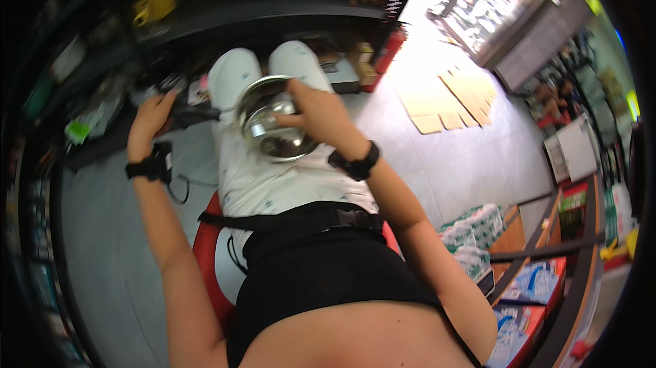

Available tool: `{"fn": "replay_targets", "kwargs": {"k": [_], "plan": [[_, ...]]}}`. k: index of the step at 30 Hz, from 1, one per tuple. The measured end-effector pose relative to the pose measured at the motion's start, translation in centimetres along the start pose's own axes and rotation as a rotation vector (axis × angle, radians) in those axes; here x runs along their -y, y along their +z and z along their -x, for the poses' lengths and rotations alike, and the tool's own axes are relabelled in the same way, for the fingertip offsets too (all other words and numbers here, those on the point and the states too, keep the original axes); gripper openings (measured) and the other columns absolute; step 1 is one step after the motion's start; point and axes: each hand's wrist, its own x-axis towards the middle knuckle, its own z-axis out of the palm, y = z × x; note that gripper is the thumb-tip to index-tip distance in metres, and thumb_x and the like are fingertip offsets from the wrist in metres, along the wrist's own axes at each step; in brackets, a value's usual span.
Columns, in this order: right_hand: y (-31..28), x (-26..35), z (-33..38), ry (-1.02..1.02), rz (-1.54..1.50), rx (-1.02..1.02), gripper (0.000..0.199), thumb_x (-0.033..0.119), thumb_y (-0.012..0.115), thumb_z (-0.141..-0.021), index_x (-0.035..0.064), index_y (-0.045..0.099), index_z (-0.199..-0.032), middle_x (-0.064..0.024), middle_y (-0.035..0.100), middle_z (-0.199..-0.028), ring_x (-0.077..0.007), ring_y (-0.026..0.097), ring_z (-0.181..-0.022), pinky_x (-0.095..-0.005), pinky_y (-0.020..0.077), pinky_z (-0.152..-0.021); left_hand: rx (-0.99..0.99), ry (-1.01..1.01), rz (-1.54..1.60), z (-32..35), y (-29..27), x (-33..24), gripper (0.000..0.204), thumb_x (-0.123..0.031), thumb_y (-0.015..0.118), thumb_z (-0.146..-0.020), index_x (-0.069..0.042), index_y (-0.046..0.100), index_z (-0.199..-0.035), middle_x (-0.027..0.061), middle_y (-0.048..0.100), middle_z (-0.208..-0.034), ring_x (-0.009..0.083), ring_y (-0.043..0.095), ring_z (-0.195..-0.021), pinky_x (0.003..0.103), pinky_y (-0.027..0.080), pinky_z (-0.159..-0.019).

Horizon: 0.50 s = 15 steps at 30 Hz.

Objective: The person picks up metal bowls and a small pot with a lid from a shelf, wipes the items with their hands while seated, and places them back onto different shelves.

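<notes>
Steel pan [261,114] over the thighs of the white trousers [263,187], open mouth facing up toward the head, shiny inner wall in plain view. Resting on the cloth or held just above: cannot tell. Left of the pan, the left hand [152,120], apparently closed around the outer end of a dark handle [198,118] running to the rim. On the right side of the pan, the right hand [322,115], draped over the rim with thumb inside the bowl; most fingers hidden, so cannot tell a firm clamp from a light touch. Hands well apart, with handle and bowl between.

For good control, let the left grip resist any twist of the handle, and use the right hand only to level and steady the rim. Press the thumb flat against the inner wall rather than hooking the edge. Brace the underside against both thighs before any turn, to avoid rolling off the sloping cloth. Mind the wrist straps [359,161], and clear the cable [183,194] below and left of the pan. Turn in small amounts, well inside the knees, away from the floor [427,176] to the right.
</notes>
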Motion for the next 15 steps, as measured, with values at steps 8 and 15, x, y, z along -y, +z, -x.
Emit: {"fn": "replay_targets", "kwargs": {"k": [8,15], "plan": [[0.4,0.0,1.6,0.042,-0.115,-0.041,0.05,0.042,0.065,-0.075,0.0029,0.047,-0.101,-0.0156,0.059,-0.09,-0.0353,0.059,-0.076,-0.0428,0.046,-0.065,0.126,-0.064,-0.01,-2.3,1.2,3.2,0.045,-0.048,0.046,-0.09,-0.005,0.058,-0.084,0.0035,0.053,-0.056,0.012,0.052,-0.045,0.026,0.035,-0.037],[0.4,0.4,3.3,-0.028,-0.199,-0.118,0.045,0.03,0.065,-0.078,0.0109,0.052,-0.117,-0.0099,0.054,-0.088,-0.0281,0.056,-0.078,-0.0396,0.0438,-0.072,0.123,-0.025,-0.078,-0.9,0.4,1.6,0.042,-0.043,0.043,-0.092,-0.004,0.052,-0.08,0.003,0.049,-0.06,0.0139,0.052,-0.048,0.028,0.039,-0.041]]}}
